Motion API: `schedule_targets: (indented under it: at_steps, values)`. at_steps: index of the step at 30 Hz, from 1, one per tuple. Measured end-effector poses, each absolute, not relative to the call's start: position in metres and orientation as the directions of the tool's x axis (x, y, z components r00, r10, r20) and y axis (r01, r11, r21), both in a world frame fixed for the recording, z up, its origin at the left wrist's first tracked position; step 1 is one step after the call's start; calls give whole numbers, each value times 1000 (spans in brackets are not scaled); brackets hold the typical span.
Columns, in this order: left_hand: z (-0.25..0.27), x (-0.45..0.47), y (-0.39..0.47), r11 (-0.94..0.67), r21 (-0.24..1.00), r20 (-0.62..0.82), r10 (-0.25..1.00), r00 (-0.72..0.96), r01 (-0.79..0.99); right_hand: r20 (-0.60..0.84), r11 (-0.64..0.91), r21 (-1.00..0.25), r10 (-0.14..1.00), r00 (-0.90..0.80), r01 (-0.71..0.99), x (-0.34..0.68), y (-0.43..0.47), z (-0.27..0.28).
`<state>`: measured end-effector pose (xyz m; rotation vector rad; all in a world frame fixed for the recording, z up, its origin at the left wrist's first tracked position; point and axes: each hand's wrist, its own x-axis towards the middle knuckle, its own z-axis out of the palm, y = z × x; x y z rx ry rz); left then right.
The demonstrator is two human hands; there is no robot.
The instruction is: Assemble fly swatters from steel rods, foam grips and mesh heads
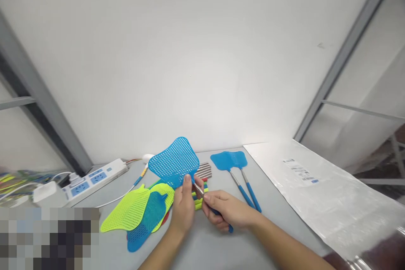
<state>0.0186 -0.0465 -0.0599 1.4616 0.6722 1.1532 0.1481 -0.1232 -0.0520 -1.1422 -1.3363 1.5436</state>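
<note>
The blue fly swatter (174, 161) is held just below the centre of the frame, its head pointing to the upper left and its handle slanting to the lower right. It looks light; the perforated head is probably thin, bendy plastic, while the metal shaft (198, 189) should be stiff and perhaps a little slippery. The neck and the coloured grip seem the surest places to take hold, as the broad head would likely flex under pressure

The left hand (184, 204) pinches the neck, thumb and fingers drawn together with little gap. The right hand (226, 211) has its fingers curled closely around the handle, the grip's blue end showing beneath. Loose yellow-green swatter heads (124, 213) and a loose blue head (144, 225) lie on the table (275, 202) at the lower left of centre; two blue fly swatters (225, 160) lie right of centre
</note>
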Motion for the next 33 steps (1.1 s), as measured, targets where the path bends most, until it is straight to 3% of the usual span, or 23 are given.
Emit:
schedule_targets:
  at_steps: [2,5,9,12,16,22,33]
  values:
    - [-62,14,-43,-334,934,354,827,436,-125,-69,-44,-979,990,-121,200,149,-131,-51]
    - [-66,8,-43,-563,826,466,664,585,-20,20,-44,-919,987,157,392,163,-155,-51]
    - [-67,9,-52,-672,740,460,533,710,25,146,-196,-794,857,493,576,207,-200,-54]
    - [-67,16,-62,-743,668,460,457,762,42,175,-390,-667,746,642,635,237,-223,-60]
    - [-70,23,-68,-814,580,470,376,798,41,139,-559,-498,703,698,663,250,-220,-76]
    - [-73,20,-63,-871,485,477,336,812,75,70,-664,-340,688,723,665,254,-184,-85]
    - [-75,13,-47,-885,434,474,381,794,166,2,-690,-312,688,726,654,271,-161,-87]
